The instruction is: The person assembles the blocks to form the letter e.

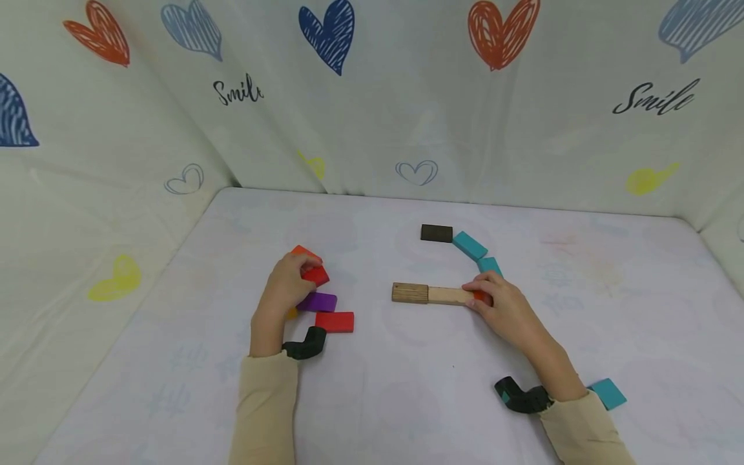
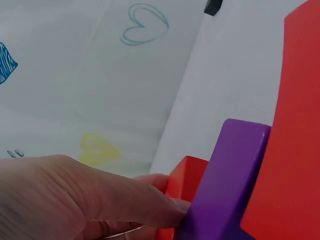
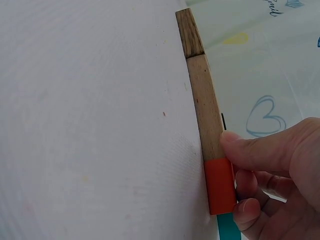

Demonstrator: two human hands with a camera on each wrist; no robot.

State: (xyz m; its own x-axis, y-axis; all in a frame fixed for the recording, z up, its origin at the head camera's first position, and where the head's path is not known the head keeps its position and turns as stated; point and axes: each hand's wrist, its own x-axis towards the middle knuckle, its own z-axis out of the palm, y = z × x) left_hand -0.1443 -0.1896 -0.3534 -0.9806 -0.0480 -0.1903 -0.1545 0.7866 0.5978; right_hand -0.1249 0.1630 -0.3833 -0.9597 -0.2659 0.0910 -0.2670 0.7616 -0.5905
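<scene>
Nearby on the table [image 1: 401,387], one turquoise block [image 1: 610,394] sits beside the right wrist. Farther off, two red blocks [image 1: 334,321], one purple block [image 1: 322,302] and one yellow block [image 1: 292,314] cluster round the left hand [image 1: 281,287], whose bent fingers pinch the farther red one. The right hand [image 1: 504,310], thumb nearer, grips an orange block [image 3: 221,187], smooth and bright, against two grained wooden blocks [image 1: 446,296]. Beyond sit two more turquoise blocks [image 1: 469,245] and one dark block [image 1: 436,233].
</scene>
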